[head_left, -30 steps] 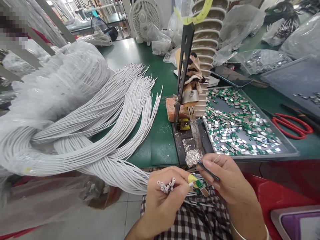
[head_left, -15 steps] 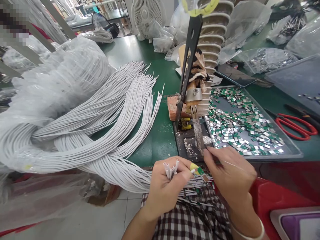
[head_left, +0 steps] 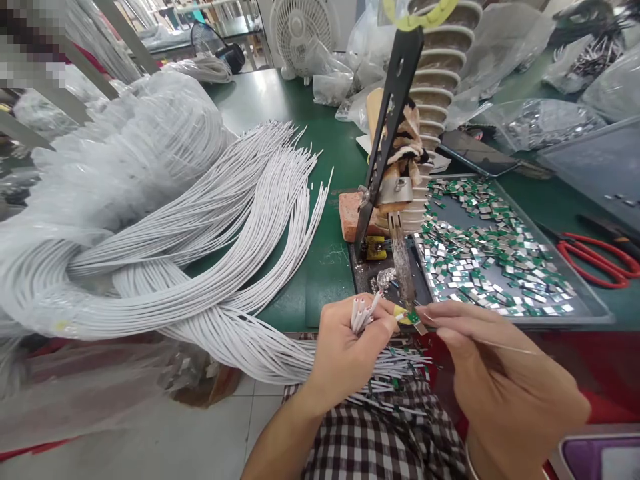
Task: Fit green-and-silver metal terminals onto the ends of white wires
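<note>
My left hand (head_left: 343, 353) is closed around several short ends of white cables (head_left: 364, 315). At its yellow-covered fingertip, a small green circuit board (head_left: 414, 319) sits under the lower end of a stand-mounted soldering iron (head_left: 403, 267); whether they touch is hard to tell. A thin solder wire (head_left: 505, 347) runs through my right hand (head_left: 515, 387), whose thumb and forefinger pinch it close to the board. Below my hands, more cable ends with boards (head_left: 400, 367) rest over a checked cloth on my lap.
A large bundle of white cables (head_left: 200, 293) covers the left of the green table. A clear tray (head_left: 595, 317) of loose boards lies right of the iron's black stand (head_left: 387, 80). Red-handled scissors (head_left: 595, 257), a brick (head_left: 350, 217) and a ribbed hose (head_left: 437, 87) are nearby.
My left hand has moved slightly up and right, bringing the board under the iron's end. My right hand has shifted right and turned, with its fingertips now beside the board.
</note>
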`<state>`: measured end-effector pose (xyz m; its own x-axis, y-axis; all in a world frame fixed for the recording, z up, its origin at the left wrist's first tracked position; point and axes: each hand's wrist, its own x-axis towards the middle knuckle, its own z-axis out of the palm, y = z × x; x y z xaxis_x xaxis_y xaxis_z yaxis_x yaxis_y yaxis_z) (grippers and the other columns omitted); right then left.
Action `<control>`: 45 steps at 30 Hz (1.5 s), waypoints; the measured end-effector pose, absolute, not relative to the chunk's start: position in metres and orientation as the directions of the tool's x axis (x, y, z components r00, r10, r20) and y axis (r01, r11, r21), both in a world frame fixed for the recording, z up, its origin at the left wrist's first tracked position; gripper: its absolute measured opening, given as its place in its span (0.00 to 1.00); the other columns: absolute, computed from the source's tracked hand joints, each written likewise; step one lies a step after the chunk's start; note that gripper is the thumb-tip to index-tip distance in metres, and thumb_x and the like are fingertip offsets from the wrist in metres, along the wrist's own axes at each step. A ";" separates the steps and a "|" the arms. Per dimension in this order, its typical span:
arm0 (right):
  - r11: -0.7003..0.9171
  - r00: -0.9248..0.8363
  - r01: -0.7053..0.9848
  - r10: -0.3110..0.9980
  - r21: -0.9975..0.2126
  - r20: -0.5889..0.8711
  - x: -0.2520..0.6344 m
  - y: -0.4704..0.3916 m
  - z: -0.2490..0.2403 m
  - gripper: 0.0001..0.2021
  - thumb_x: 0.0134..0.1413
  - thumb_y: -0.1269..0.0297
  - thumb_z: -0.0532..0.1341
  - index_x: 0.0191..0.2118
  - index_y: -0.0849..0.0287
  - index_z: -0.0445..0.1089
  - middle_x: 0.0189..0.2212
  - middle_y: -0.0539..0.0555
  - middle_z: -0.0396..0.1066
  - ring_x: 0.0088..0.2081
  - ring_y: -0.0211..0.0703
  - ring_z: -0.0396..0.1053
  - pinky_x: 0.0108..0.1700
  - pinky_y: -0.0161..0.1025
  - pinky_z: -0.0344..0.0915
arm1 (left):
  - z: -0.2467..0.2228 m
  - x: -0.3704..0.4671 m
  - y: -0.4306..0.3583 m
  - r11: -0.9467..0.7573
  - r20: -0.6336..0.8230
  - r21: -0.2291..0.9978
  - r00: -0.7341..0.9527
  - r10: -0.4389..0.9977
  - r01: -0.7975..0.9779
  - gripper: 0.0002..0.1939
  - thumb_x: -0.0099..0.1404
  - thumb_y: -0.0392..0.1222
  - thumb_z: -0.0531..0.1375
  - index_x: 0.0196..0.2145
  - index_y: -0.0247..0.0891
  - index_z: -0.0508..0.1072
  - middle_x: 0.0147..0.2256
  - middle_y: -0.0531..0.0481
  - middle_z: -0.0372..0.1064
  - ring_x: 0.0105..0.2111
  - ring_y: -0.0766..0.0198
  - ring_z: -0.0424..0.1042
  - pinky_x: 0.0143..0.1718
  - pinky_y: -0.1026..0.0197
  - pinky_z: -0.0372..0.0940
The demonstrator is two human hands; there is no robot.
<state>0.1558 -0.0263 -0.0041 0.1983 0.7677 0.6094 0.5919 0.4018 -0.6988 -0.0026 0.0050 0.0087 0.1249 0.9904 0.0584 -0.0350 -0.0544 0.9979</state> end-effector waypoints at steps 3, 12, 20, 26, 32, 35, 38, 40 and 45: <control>0.457 0.124 0.610 0.751 -0.647 0.648 0.155 -0.025 0.000 0.12 0.56 0.76 0.68 0.41 0.49 0.79 0.37 0.48 0.81 0.37 0.43 0.79 0.40 0.43 0.76 | 0.011 -0.003 0.006 -0.057 0.059 0.998 0.119 0.991 -0.015 0.12 0.61 0.30 0.58 0.21 0.37 0.73 0.28 0.49 0.77 0.28 0.63 0.72 0.33 0.62 0.66; 0.449 0.145 0.614 0.744 -0.649 0.652 0.151 -0.024 0.002 0.14 0.55 0.73 0.70 0.43 0.46 0.80 0.38 0.48 0.81 0.36 0.44 0.79 0.38 0.45 0.77 | 0.015 -0.002 0.008 -0.085 0.089 0.996 0.104 0.991 -0.040 0.12 0.61 0.30 0.59 0.21 0.37 0.73 0.28 0.50 0.78 0.28 0.64 0.72 0.32 0.63 0.67; 0.472 0.128 0.590 0.747 -0.656 0.652 0.151 -0.023 0.004 0.16 0.54 0.77 0.69 0.43 0.45 0.80 0.38 0.47 0.81 0.38 0.43 0.78 0.39 0.43 0.76 | 0.015 -0.001 0.005 -0.076 0.082 0.994 0.076 0.994 -0.079 0.13 0.62 0.30 0.59 0.21 0.37 0.72 0.29 0.49 0.79 0.28 0.63 0.73 0.33 0.63 0.67; 0.470 0.121 0.456 0.809 -0.756 0.575 0.155 -0.025 0.005 0.12 0.59 0.75 0.64 0.41 0.50 0.79 0.35 0.50 0.78 0.38 0.44 0.77 0.38 0.41 0.74 | 0.011 -0.002 0.002 -0.050 0.059 0.993 0.084 0.995 -0.109 0.12 0.62 0.30 0.59 0.21 0.38 0.73 0.29 0.48 0.80 0.31 0.61 0.77 0.35 0.62 0.69; 0.321 0.107 0.545 0.890 -0.775 0.444 0.153 -0.018 0.008 0.11 0.66 0.68 0.59 0.31 0.54 0.74 0.22 0.46 0.71 0.22 0.33 0.67 0.25 0.33 0.64 | 0.011 -0.004 0.003 -0.082 0.078 0.996 0.169 0.982 0.016 0.11 0.62 0.30 0.60 0.23 0.37 0.72 0.33 0.48 0.76 0.32 0.63 0.73 0.34 0.64 0.64; 0.339 0.074 0.616 0.874 -0.711 0.481 0.151 -0.015 0.007 0.09 0.63 0.70 0.61 0.31 0.55 0.73 0.23 0.46 0.74 0.24 0.34 0.70 0.30 0.32 0.68 | 0.011 -0.006 0.006 -0.013 -0.002 0.998 0.269 0.963 0.055 0.12 0.63 0.31 0.59 0.22 0.37 0.69 0.30 0.50 0.70 0.30 0.65 0.67 0.33 0.64 0.61; 0.395 0.024 0.598 0.861 -0.698 0.508 0.151 -0.017 0.002 0.12 0.66 0.72 0.57 0.32 0.55 0.75 0.30 0.48 0.79 0.29 0.35 0.75 0.35 0.32 0.71 | 0.009 -0.008 0.009 0.087 -0.074 0.996 0.317 0.946 -0.027 0.12 0.62 0.32 0.58 0.21 0.38 0.67 0.27 0.52 0.67 0.28 0.65 0.65 0.33 0.63 0.61; 0.362 0.072 0.607 0.861 -0.707 0.503 0.151 -0.021 -0.003 0.16 0.68 0.72 0.55 0.31 0.54 0.75 0.34 0.48 0.80 0.29 0.35 0.77 0.36 0.33 0.73 | 0.009 -0.008 0.012 0.101 -0.074 0.992 0.292 0.954 -0.080 0.12 0.61 0.33 0.59 0.20 0.38 0.66 0.28 0.51 0.68 0.29 0.65 0.64 0.32 0.62 0.61; 0.404 0.252 0.588 0.732 -0.701 0.633 0.146 -0.026 -0.009 0.10 0.58 0.74 0.66 0.42 0.52 0.78 0.35 0.48 0.81 0.35 0.42 0.80 0.39 0.39 0.77 | 0.015 -0.006 0.015 0.071 -0.041 0.991 0.249 0.968 -0.112 0.13 0.58 0.33 0.59 0.17 0.38 0.63 0.25 0.51 0.64 0.28 0.64 0.62 0.30 0.62 0.59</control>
<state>0.1457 -0.0263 -0.0086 0.2520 0.7317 0.6333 0.5877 0.4043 -0.7009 -0.0057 0.0154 0.0145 0.2488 0.9677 -0.0409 -0.1122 0.0707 0.9912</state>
